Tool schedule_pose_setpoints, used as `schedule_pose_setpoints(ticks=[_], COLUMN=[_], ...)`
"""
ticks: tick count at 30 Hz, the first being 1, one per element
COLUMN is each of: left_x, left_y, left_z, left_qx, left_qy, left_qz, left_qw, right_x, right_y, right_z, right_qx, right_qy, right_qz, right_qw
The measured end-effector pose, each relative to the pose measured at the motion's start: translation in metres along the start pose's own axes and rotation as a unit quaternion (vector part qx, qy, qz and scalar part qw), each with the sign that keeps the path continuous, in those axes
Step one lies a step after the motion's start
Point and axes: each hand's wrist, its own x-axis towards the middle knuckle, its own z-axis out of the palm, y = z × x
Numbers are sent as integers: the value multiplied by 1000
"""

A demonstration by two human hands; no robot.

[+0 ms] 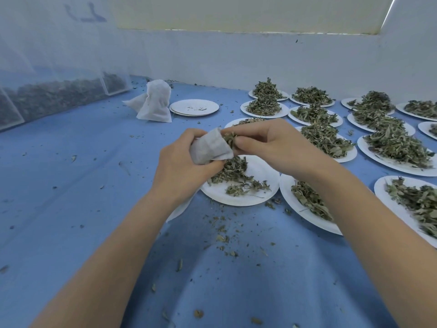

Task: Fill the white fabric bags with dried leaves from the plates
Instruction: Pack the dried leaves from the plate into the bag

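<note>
Well beyond the fingers, far left, two filled white fabric bags (155, 101) are stood beside a stack of emptied paper plates (194, 107). A small white fabric bag (209, 147) is gripped in the curled fingers of the left hand (182, 165); dried leaves (229, 138) are pinched at its mouth by the right hand (264, 143). Below the fingers, a half-emptied plate (264, 185) is seen. To the right, many heaped plates (392, 147) are left, so most filling is judged undone.

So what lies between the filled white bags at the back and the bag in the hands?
In the head view, only blue cloth with a few leaf crumbs separates the filled bags from the held bag; the emptied plates sit just right.
</note>
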Motion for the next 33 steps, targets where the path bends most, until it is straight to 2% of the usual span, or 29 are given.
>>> schedule_pose_setpoints(ticks=[8,12,14,17,19,23,26,28,33], left_x=[-4,-9,-10,-8,-6,-7,-7,-7,-8], left_y=[4,11,12,12,12,15,18,19,18], left_z=[3,8,8,2,-2,0,5,6,-5], left_qx=[109,109,105,112,119,125,148,164,160], left_qy=[-33,-39,-35,-32,-40,-49,-57,-57,-45], left_qz=[81,89,83,87,101,95,82,85,146], left_qw=[990,989,990,989,987,986,984,981,975], right_x=[2,2,1,-4,-5,-3,-3,-3,-5], right_y=[2,-1,-4,-11,-15,-17,-19,-18,-21], right_z=[9,19,21,14,9,15,27,30,16], right_qx=[-70,-114,-119,-123,-125,-203,-175,-144,-103], right_qy=[76,84,37,-95,-118,34,77,45,-155], right_qz=[-7,-32,-45,-35,-25,-56,-45,-40,-14], right_qw=[995,989,991,987,985,977,981,988,982])
